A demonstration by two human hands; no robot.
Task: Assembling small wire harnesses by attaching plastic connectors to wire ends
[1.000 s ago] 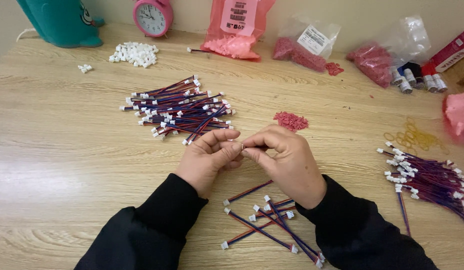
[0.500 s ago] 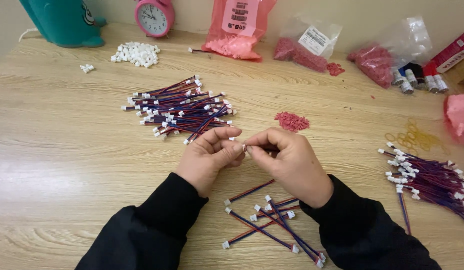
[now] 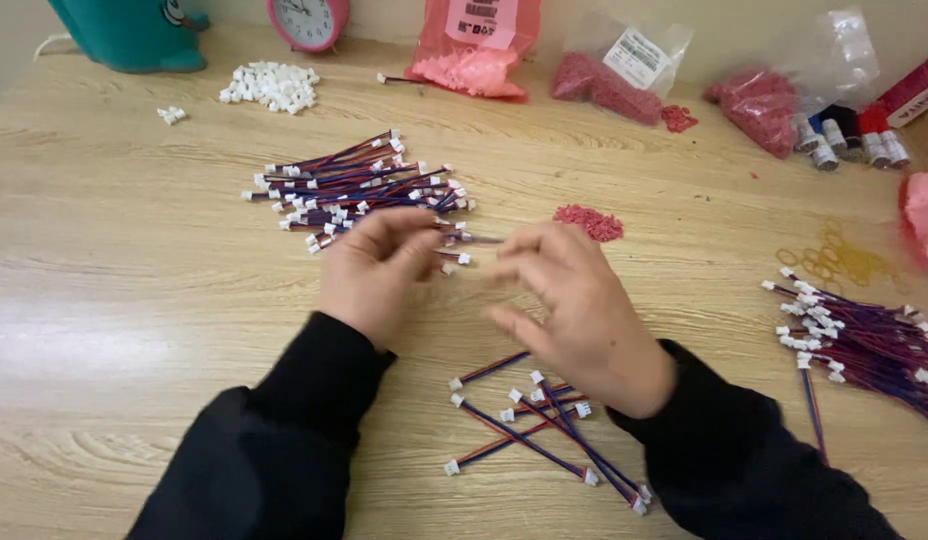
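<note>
Our left hand [image 3: 379,268] pinches one short wire [image 3: 474,240] by its end, above the wooden table [image 3: 134,280], just beside the big pile of wires [image 3: 354,190]. Our right hand [image 3: 574,310] is blurred, its fingers spread and loose; we cannot tell if it touches the wire. We judge the wire could slip and fall among the few wires [image 3: 539,430] lying below the wrists, because only the fingertips grip it. The small red heap [image 3: 589,222] lies near and could be scattered.
</note>
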